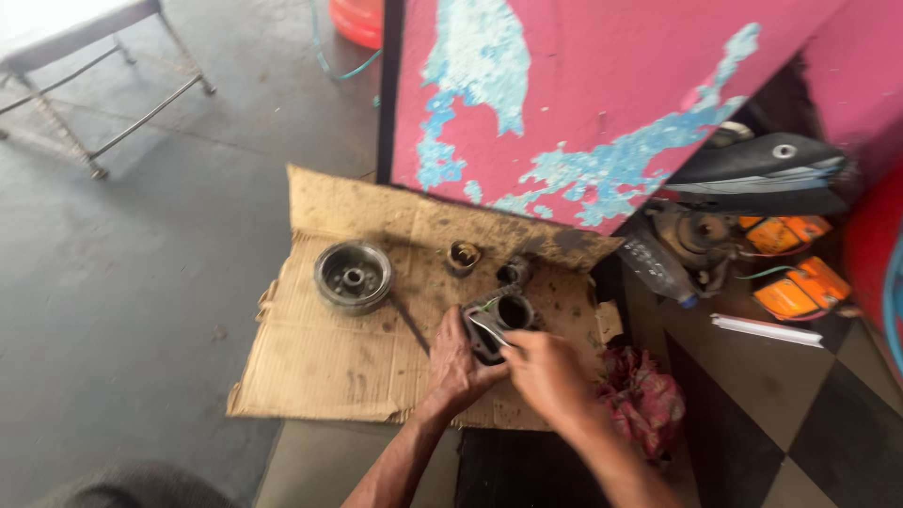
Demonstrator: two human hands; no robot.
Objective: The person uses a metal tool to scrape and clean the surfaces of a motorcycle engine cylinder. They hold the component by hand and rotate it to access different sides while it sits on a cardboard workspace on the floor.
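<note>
From the head camera, the left hand is gripping the near edge of a dark metal engine part lying on greasy cardboard. The right hand is pinching a thin metal tool against it. A round flywheel is sitting well apart.

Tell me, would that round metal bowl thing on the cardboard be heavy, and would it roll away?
The round metal part looks thick and solid, so probably heavy for its size. It lies flat on the cardboard, so it likely stays put. Tipped on edge, it could roll.
</note>
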